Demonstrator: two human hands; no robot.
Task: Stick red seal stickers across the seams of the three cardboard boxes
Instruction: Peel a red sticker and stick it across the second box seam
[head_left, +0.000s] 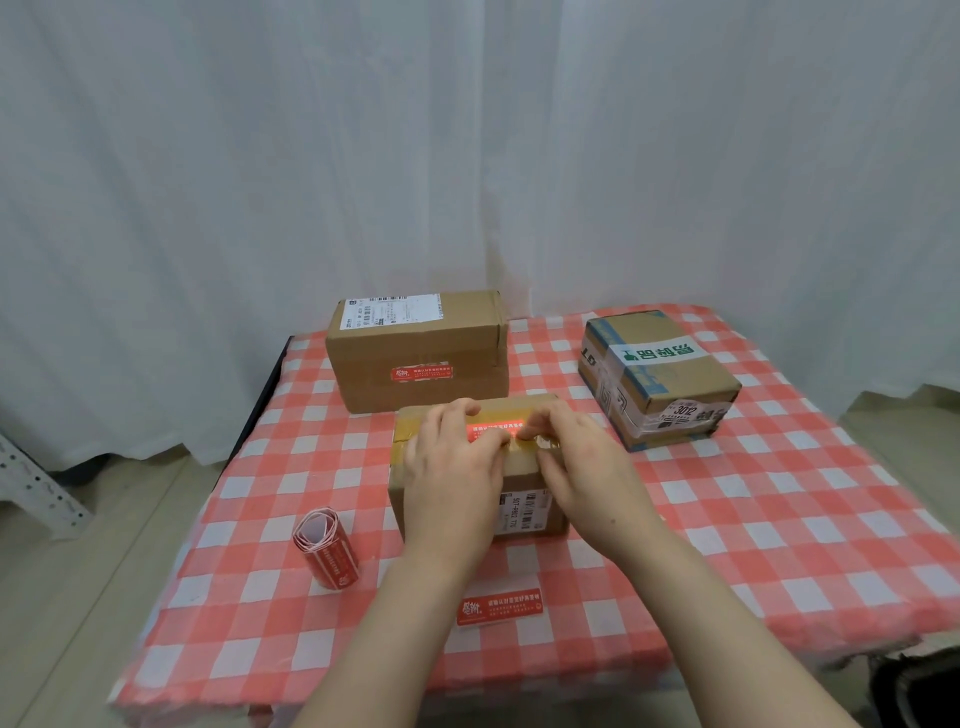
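Three cardboard boxes stand on a red-and-white checked tablecloth (727, 545). The back left box (415, 348) carries a red seal sticker (421, 373) on its front face. The back right box (657, 376) is wrapped in clear tape with green print. On the near middle box (524, 512), a red seal sticker (496, 430) lies over the yellow-taped top seam. My left hand (452, 467) and my right hand (582, 467) rest on this box, their fingertips pressing the sticker. A roll of red stickers (324, 548) lies at the left.
A loose red sticker on white backing (500, 607) lies near the table's front edge between my forearms. White curtains hang behind the table. A grey metal bracket (31, 488) stands on the floor at far left, and a dark object (914, 686) sits at the lower right.
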